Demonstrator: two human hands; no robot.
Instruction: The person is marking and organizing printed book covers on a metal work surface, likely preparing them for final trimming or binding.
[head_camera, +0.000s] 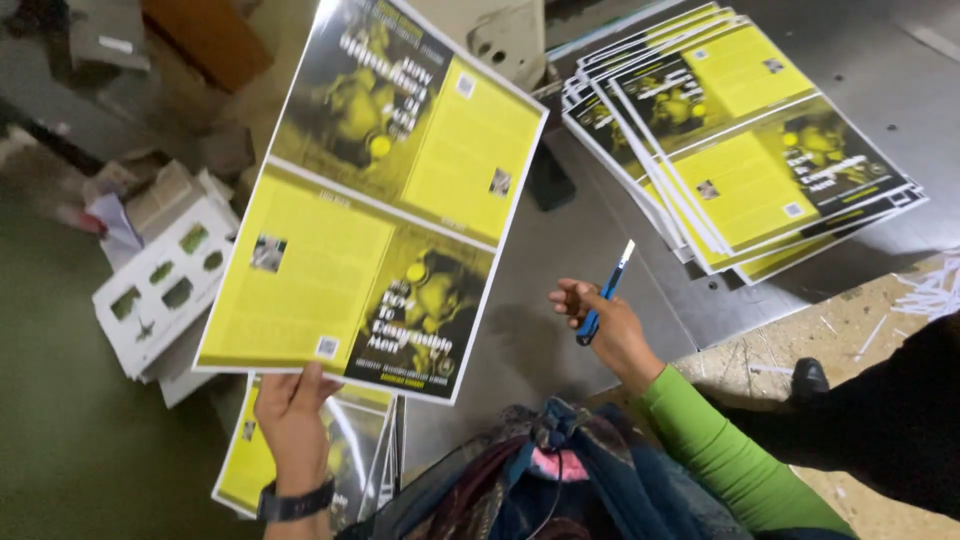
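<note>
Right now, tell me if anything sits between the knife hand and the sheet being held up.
Nothing visible does. The right hand with the blue utility knife is apart from the yellow printed sheet in the left hand; only bare grey table shows between them.

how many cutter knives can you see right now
1: a blue cutter knife in the right hand, blade up. The printed sheets could hide others.

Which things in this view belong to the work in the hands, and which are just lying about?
In use: large printed sheet in left hand; blue craft knife in right hand; fanned stack of matching sheets; sheets under the left hand.
Lying about: white punched card offcuts; paper strips.
</note>
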